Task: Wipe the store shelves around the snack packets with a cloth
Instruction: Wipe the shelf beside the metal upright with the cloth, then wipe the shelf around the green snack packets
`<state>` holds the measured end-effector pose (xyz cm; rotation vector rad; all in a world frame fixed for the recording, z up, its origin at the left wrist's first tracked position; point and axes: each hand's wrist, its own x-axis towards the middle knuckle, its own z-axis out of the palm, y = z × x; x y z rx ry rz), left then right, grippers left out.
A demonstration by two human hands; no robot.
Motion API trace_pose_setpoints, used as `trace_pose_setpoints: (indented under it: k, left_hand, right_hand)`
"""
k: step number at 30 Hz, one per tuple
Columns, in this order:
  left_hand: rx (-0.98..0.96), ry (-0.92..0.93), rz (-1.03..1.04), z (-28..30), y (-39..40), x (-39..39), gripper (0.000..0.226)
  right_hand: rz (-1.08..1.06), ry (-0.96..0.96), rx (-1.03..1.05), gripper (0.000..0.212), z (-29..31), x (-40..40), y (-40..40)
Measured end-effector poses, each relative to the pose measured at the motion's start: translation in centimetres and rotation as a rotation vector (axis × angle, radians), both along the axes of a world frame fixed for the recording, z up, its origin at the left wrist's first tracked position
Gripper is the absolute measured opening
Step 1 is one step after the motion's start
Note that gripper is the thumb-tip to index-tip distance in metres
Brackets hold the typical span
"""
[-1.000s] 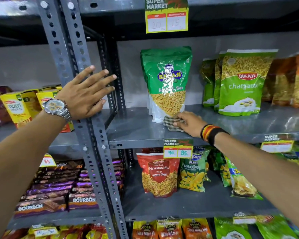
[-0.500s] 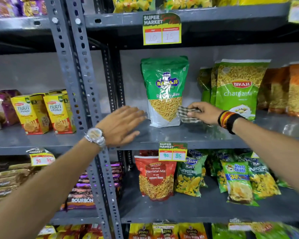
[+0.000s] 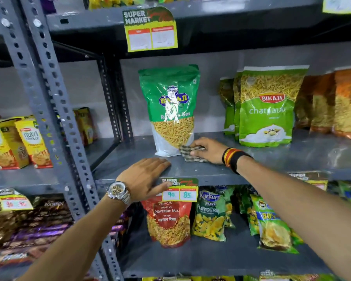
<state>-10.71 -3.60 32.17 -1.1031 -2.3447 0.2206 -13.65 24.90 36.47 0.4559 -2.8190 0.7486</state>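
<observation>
A checked cloth (image 3: 187, 154) lies on the grey metal shelf (image 3: 272, 159), pressed flat under my right hand (image 3: 208, 149), right beside the base of a tall green Balaji sev packet (image 3: 170, 110) that stands upright. My left hand (image 3: 145, 179), with a watch on the wrist, rests palm down on the shelf's front edge, fingers apart, just in front of that packet. Light green Bikaji packets (image 3: 265, 106) stand further right on the same shelf, apart from the cloth.
Orange packets (image 3: 349, 102) fill the shelf's right end. A perforated grey upright (image 3: 49, 110) divides the bays; yellow biscuit boxes (image 3: 31, 142) stand to its left. Below hang a price tag (image 3: 179, 190), a red Navratan Mix packet (image 3: 169, 222) and Kurkure packets (image 3: 210, 213).
My left hand has come off the upright and down onto the shelf's front edge. My right hand has slid the cloth along the shelf around the sev packet's base.
</observation>
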Motion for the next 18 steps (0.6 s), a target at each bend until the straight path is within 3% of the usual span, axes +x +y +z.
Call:
trace_pose_setpoints:
  k: [6,9,11,15,18]
  left_hand:
    - [0.021,-0.011,0.01,0.1,0.1,0.6,0.073]
    - [0.027,-0.018,0.005,0.2,0.1,0.8,0.072]
    - [0.036,-0.007,-0.003,0.2,0.1,0.7,0.071]
    - [0.058,-0.02,0.005,0.3,0.2,0.8,0.071]
    - [0.058,-0.031,0.034,0.1,0.0,0.7,0.076]
  right_hand:
    - [0.074,-0.033,0.049,0.037,1.1,1.8,-0.3]
    - [0.169,-0.159,0.141,0.035,2.8,5.2,1.0]
    - [0.162,-0.214,0.097,0.033,4.0,6.9,2.0]
    - [0.016,-0.003,-0.052,0.037,4.4,5.0,1.9]
    - [0.008,0.026,-0.052,0.032,2.5,2.8,-0.6]
